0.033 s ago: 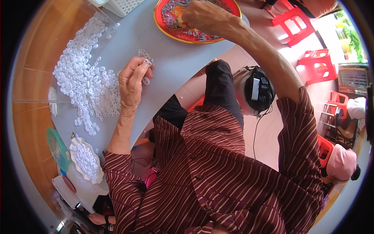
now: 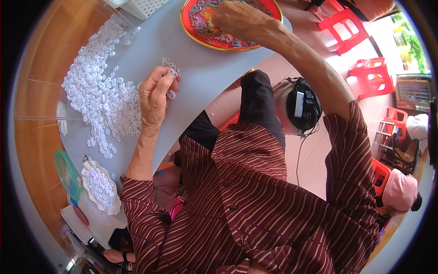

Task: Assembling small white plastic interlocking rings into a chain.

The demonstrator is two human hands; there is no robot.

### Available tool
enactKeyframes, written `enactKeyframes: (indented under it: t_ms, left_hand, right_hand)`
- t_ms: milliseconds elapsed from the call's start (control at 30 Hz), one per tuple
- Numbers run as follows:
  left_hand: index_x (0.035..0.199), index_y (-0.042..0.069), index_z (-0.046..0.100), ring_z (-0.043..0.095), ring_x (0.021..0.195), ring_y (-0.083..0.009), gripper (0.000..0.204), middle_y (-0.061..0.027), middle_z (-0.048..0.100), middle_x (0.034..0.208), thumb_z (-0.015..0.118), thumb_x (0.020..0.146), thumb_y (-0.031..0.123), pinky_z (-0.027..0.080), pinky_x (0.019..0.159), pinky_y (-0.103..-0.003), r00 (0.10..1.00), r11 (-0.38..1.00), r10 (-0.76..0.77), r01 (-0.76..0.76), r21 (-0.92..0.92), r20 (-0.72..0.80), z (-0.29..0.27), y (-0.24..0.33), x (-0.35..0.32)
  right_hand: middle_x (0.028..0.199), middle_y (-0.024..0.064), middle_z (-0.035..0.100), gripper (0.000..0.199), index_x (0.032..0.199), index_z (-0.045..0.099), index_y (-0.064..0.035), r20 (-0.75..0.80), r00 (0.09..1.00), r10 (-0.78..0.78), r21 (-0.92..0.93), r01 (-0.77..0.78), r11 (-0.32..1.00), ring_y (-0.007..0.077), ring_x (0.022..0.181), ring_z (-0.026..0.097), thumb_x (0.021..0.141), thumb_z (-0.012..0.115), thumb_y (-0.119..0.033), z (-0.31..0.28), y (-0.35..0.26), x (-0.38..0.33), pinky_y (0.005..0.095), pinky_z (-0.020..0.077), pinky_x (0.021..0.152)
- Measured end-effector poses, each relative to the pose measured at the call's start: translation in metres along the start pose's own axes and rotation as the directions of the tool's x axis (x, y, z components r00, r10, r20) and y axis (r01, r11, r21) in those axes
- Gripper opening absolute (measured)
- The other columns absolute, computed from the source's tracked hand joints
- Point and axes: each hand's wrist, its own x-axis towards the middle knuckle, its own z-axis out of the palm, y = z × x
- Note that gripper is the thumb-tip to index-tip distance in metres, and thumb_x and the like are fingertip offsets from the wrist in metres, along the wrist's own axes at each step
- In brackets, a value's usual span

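Observation:
My left hand point(image 2: 154, 93) is over the grey table, thumb and fingertips pinched on a small white oval plastic piece point(image 2: 173, 72). Just below those fingers lies another white oval piece point(image 2: 171, 94), and a few more show beyond the knuckles. To the left of this hand spreads a large heap of white oval plastic pieces point(image 2: 98, 86). My right hand point(image 2: 230, 19) reaches into a round red tray point(image 2: 194, 36) with a yellow rim and flower pattern. Many thin greyish metal-looking bits point(image 2: 237, 43) are scattered in it. The right fingers curl inward, and their tips are hidden.
At the left, a scalloped white dish point(image 2: 101, 189) holds more white pieces beside a green mesh basket point(image 2: 68, 173). A white perforated basket point(image 2: 143, 7) stands at the far edge. Red stools point(image 2: 344, 29) are on the right; another person's hand point(image 2: 113, 255) shows at lower left.

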Motion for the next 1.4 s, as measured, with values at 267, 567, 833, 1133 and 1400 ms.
enactKeyframes:
  t_ms: [267,567,833,1133,1400]
  left_hand:
    - [0.079,0.004,0.062,0.048,0.060,-0.0036,0.018,0.0014,0.057,0.067,0.055,0.087,0.019,0.035,0.052,-0.019,1.000,0.999,0.006,-0.006,-0.045,-0.013,0.002,-0.001,0.002]
    - [0.081,0.004,0.061,0.046,0.061,-0.0043,0.018,0.0003,0.056,0.068,0.053,0.088,0.018,0.034,0.054,-0.019,0.999,0.977,-0.006,-0.004,-0.214,-0.046,0.003,0.000,0.003]
    - [0.080,0.004,0.062,0.044,0.060,-0.0037,0.019,0.0021,0.054,0.065,0.054,0.088,0.019,0.034,0.054,-0.018,0.999,0.987,-0.013,0.008,-0.163,-0.035,0.002,0.000,0.002]
    - [0.079,0.003,0.062,0.045,0.059,-0.0036,0.017,0.0029,0.053,0.063,0.054,0.087,0.017,0.036,0.053,-0.019,0.999,0.997,-0.015,0.013,-0.071,-0.029,-0.001,0.002,0.001]
    - [0.078,0.003,0.061,0.045,0.058,-0.0039,0.019,0.0025,0.053,0.062,0.053,0.088,0.016,0.036,0.053,-0.019,0.997,0.999,0.045,-0.047,0.026,0.056,-0.005,0.003,0.005]
  right_hand:
    - [0.061,0.0127,0.060,0.013,0.070,0.061,0.0010,-0.143,0.986,0.081,0.099,-0.067,0.993,0.0247,0.053,0.057,0.077,0.057,-0.009,-0.024,-0.004,-0.006,0.0366,0.0470,0.051]
    - [0.074,0.0023,0.065,0.019,0.095,0.067,-0.0011,0.065,0.920,0.387,0.893,-0.227,0.390,0.0068,0.062,0.057,0.079,0.063,-0.012,0.008,-0.101,-0.020,0.0219,0.0484,0.060]
    - [0.074,0.0037,0.064,0.012,0.092,0.064,0.0031,0.100,0.869,0.485,0.993,-0.121,0.013,0.0071,0.068,0.059,0.084,0.060,-0.005,0.032,-0.114,-0.023,0.0218,0.0497,0.065]
    - [0.081,0.0052,0.066,0.017,0.103,0.059,0.0018,0.015,0.887,0.461,0.999,-0.037,0.039,0.0088,0.075,0.062,0.087,0.059,-0.004,0.039,-0.113,-0.025,0.0224,0.0514,0.072]
    - [0.084,0.0061,0.066,0.019,0.105,0.058,0.0011,0.000,0.895,0.446,0.999,-0.022,0.044,0.0098,0.079,0.063,0.088,0.060,-0.007,0.041,-0.110,-0.027,0.0228,0.0520,0.074]
